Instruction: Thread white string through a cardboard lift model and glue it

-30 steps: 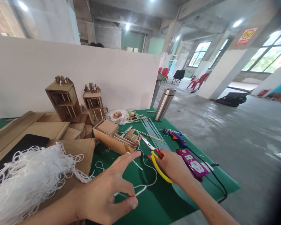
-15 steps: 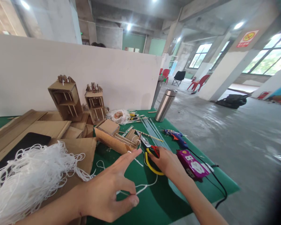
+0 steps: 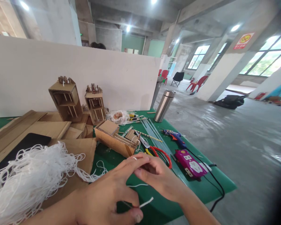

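Observation:
My left hand (image 3: 114, 184) is closed, thumb against a bent finger, pinching a white string (image 3: 147, 202) whose short end sticks out to the right. A bit of string also crosses its outstretched forefinger. My right hand (image 3: 160, 176) meets that forefinger's tip with thumb and fingers curled together; what lies between them is hidden. Just beyond the hands lie scissors (image 3: 158, 151) with red and yellow handles, blades pointing away. Left of the scissors rests a cardboard box piece (image 3: 114, 140) on its side. A tangled heap of white string (image 3: 35, 178) covers the left side.
Two cardboard shelf models (image 3: 65, 100) stand by the white partition (image 3: 126, 78). A steel flask (image 3: 165, 106), a blue glue gun (image 3: 175, 136), glue sticks (image 3: 152, 128) and a purple power box (image 3: 190, 164) with a cable are along the right edge. A black phone-like slab (image 3: 35, 140) lies on cardboard.
My right hand has let go of the scissors, which now lie on the table, and has come left to my left hand's fingertips. A short string end now shows past the left thumb.

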### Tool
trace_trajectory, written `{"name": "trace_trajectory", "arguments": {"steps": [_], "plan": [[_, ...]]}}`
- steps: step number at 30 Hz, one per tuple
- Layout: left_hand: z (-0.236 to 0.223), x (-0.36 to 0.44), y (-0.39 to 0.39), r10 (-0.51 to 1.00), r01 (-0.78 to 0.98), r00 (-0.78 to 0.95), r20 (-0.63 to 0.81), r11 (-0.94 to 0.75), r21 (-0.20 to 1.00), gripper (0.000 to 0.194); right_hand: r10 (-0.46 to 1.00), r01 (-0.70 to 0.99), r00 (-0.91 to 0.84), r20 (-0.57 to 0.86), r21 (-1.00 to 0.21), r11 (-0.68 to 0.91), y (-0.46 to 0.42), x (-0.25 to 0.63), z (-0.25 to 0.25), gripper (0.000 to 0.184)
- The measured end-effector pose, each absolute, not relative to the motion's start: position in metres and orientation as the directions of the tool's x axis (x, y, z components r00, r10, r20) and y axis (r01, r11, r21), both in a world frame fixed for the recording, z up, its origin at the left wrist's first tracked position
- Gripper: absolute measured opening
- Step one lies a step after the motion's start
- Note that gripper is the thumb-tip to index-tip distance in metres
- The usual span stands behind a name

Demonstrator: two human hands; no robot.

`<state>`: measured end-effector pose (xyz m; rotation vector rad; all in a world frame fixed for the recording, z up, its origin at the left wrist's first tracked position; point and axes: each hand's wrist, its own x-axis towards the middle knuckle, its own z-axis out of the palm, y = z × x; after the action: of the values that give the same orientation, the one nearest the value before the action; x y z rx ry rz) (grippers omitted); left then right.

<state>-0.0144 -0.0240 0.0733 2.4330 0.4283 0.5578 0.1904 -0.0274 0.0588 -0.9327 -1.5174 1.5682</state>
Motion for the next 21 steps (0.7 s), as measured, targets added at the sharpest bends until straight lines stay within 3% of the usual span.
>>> {"name": "trace_trajectory", "arguments": {"steps": [3, 10, 16, 21], "plan": [[0.075, -0.015, -0.024, 0.433, 0.16, 0.84, 0.326, -0.772, 0.615, 0.009, 0.899, -0.027, -0.438, 0.004, -1.0, -0.009, -0.022, 0.187, 0.058, 0.027], [0.077, -0.017, -0.022, 0.47, 0.152, 0.791, 0.391, -0.771, 0.618, 0.012, 0.898, -0.064, -0.436, -0.054, -0.994, -0.09, -0.017, 0.192, 0.035, 0.04], [0.072, -0.017, -0.017, 0.581, 0.215, 0.667, 0.467, -0.749, 0.626, 0.018, 0.94, -0.281, -0.341, -0.014, -0.953, -0.116, -0.003, 0.199, 0.01, 0.031], [0.068, -0.018, -0.009, 0.645, 0.376, 0.683, 0.344, -0.714, 0.591, 0.023, 0.969, -0.419, -0.248, -0.016, -0.9, -0.122, 0.001, 0.202, 0.0, 0.033]]}}
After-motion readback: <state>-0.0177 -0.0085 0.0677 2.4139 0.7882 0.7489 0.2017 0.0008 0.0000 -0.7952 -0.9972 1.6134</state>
